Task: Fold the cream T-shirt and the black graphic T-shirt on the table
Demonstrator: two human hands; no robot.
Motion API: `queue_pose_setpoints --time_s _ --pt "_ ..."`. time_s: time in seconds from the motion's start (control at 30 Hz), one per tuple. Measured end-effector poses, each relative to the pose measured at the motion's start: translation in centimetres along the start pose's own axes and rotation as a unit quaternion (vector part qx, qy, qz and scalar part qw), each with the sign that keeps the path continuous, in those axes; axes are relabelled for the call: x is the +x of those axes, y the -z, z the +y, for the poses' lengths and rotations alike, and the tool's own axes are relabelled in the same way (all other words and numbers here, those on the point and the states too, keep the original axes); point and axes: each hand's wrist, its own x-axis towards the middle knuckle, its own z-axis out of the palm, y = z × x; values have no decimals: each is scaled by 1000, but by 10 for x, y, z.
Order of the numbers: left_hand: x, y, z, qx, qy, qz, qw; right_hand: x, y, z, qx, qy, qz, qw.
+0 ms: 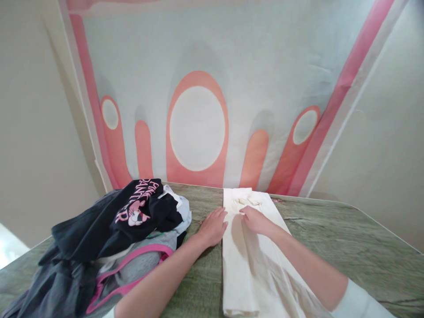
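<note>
A cream garment [236, 265] lies on the table in a long folded strip, its near end running out of the bottom of the view. At its left edge rests my left hand [213, 227], fingers stretched out and touching the cloth. My right hand [256, 221] is on top of the garment near its far end, thumb and fingers closed on a bit of fabric. Just beyond that hand the cloth is crumpled, with small openings or ties [247, 202] that I cannot make out clearly.
A heap of clothes lies on the left: a black printed top [115, 221], a grey piece with pink trim [142, 260] and dark grey cloth [59, 287]. The wood-grain table [334, 247] meets a wall with a pink-and-orange printed sheet [281, 79].
</note>
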Motion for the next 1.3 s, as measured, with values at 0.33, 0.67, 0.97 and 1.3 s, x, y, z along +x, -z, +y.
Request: queue_pose_setpoints --time_s 0.33,0.67,0.97,1.3 --pt "17 -27 -8 67 18 -44 997 47 -25 9 18 -128 47 990" --pt "17 -27 -8 98 19 -48 994 38 -26 1 -2 -118 40 992" --pt "16 -28 -9 109 9 -49 993 22 -26 -11 -86 -64 88 990" --pt "16 -31 -11 121 16 -63 991 2 -28 2 -163 39 -59 984"
